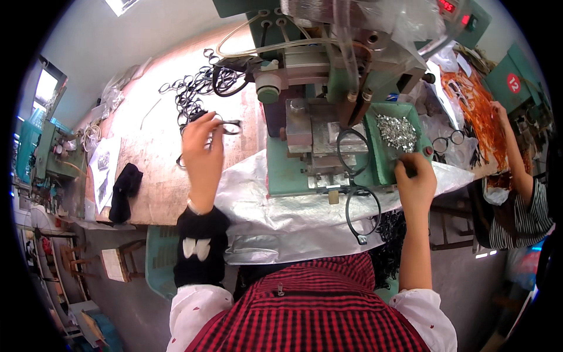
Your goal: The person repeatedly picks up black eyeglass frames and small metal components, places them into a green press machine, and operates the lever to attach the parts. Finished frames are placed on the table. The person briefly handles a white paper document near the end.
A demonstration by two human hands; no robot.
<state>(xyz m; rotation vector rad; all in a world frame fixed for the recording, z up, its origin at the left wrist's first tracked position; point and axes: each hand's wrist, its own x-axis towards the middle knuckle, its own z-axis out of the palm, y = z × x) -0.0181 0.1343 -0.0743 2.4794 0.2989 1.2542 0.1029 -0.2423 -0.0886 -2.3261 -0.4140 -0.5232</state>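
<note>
black and thin-rimmed, the glasses frame [233,122] we pinch in our left hand [202,144] sits left of centre; our right hand [419,177] curls by the green tray [383,169], right of centre, but we cannot tell whether it grips anything.

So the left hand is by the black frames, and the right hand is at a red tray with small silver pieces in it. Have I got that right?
Not quite: the tray is green, not red, as the head view shows. The left hand is by the black frames, and the right hand is at that tray with small silver pieces in it.
</note>
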